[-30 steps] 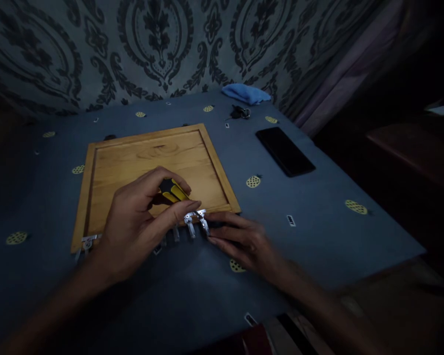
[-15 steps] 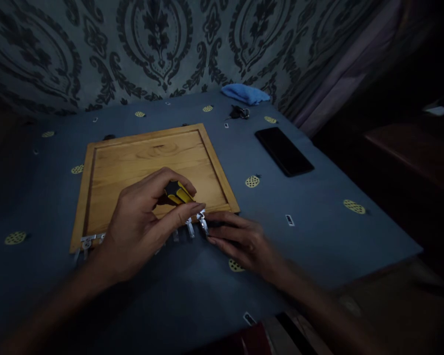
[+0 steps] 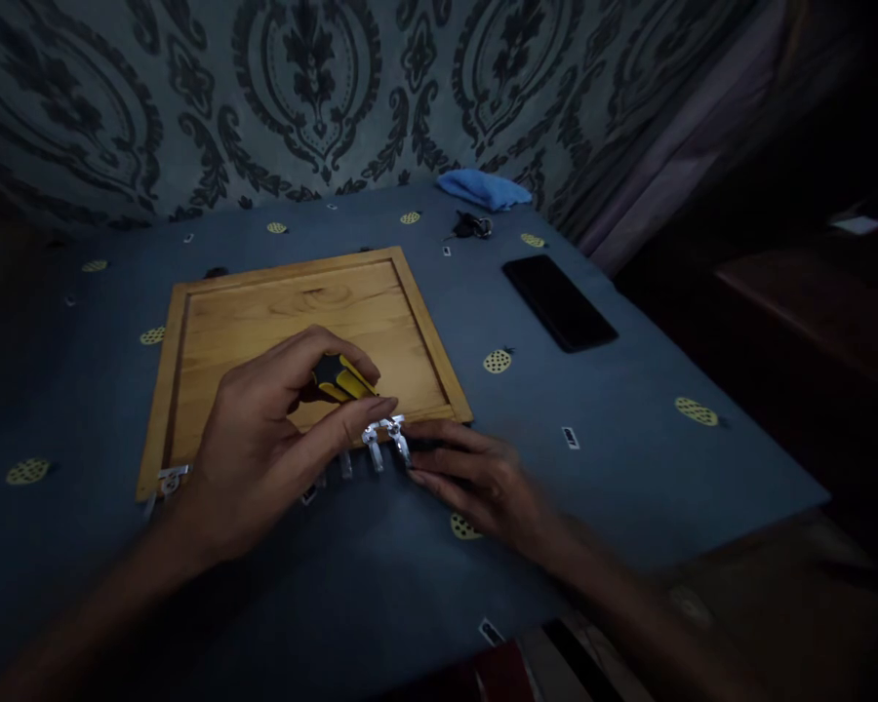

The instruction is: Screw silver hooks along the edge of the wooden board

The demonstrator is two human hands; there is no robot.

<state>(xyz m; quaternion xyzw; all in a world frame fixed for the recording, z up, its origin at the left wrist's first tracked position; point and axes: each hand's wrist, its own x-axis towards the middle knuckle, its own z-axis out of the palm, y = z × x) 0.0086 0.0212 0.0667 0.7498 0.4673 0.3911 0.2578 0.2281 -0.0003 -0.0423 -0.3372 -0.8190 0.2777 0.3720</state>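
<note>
My left hand [image 3: 278, 439] is closed round the black-and-yellow handle of a screwdriver [image 3: 340, 377], its tip pointing down toward the board's near right corner. Below it, a shiny metal hook [image 3: 399, 444] sits at the near edge of a framed wooden board [image 3: 278, 312]. The closed fingers of my right hand [image 3: 479, 478] pinch at that hook from the right. Beside it hangs a second metal hook [image 3: 373, 448], and another metal fitting [image 3: 171, 480] is at the near left corner. My left hand hides the stretch between.
A black phone [image 3: 560, 302] lies to the right on the blue patterned tablecloth [image 3: 629, 468]. Behind it are a dark bunch of keys [image 3: 472, 225] and a folded blue cloth [image 3: 484, 188]. A patterned curtain [image 3: 314, 97] hangs along the table's back edge.
My left hand and the screwdriver have shifted slightly left, leaving more of the metal hooks near the right corner in sight. My right hand stays almost where it was.
</note>
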